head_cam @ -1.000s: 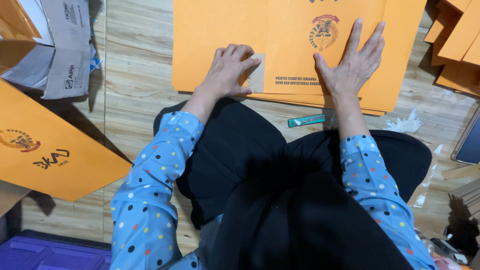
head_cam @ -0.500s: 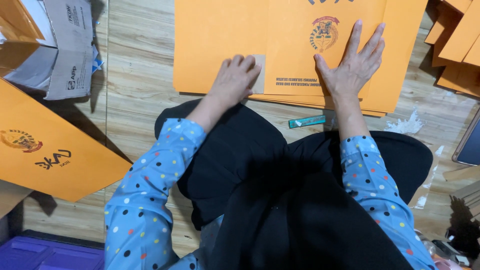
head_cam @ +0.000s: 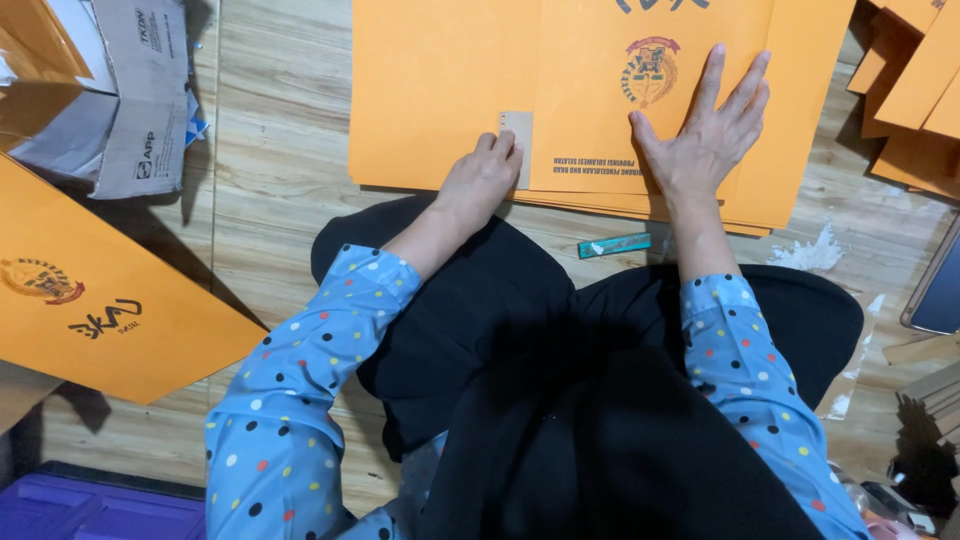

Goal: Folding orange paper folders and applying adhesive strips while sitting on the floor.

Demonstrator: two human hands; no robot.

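Orange envelope point(head_cam: 640, 110) looking light, thin, bendy; best taken by an edge. Left hand point(head_cam: 485, 180) curling, pressing its flap point(head_cam: 517, 135); right hand point(head_cam: 705, 140) lying flat, fingers spread.

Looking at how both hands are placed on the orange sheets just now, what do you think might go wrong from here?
1. The left hand presses only the small grey paper tab at the printed orange sheet's edge; the tab may set crooked.
2. The right hand lies flat on that sheet, which rests on a loose stack of orange sheets; it might slide.
3. The small teal cutter lies by the knees and could be nudged.
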